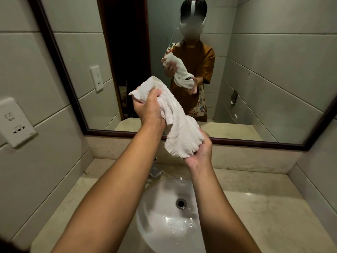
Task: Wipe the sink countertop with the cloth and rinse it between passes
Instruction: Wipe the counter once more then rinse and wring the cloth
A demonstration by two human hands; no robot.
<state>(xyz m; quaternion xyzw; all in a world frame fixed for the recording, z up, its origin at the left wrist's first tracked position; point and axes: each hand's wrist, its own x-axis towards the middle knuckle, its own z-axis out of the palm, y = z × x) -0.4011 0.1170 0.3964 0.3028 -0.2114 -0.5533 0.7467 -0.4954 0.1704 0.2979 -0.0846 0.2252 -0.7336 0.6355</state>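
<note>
Nearest the viewer, the white oval basin (164, 216) is sunk into the marble bench (264, 212), its drain (180, 203) open and water pooled toward the near rim. The bench surface on either side of the basin carries nothing. At the basin's far edge stands the chrome faucet (155, 171), partly hidden behind the left forearm; whether it is running cannot be told.

Above the basin, both arms are raised with the white terry cloth (175, 121) strung between them. The left hand (148, 108) holds the upper end, fingers clamped round the bunched fabric. The right hand (200, 152) takes the lower end, palm turned up and fingers curled on the gathered hem. The cloth hangs slack and loosely twisted, well clear of the bench. Judged from this hold over the bowl, the step is wringing or regathering between passes, so drips fall into the basin rather than onto the stone.

Farther back, a low marble upstand meets the dark-framed mirror (255, 143). On the left wall are a socket plate (16, 123) and a switch plate (97, 78).
</note>
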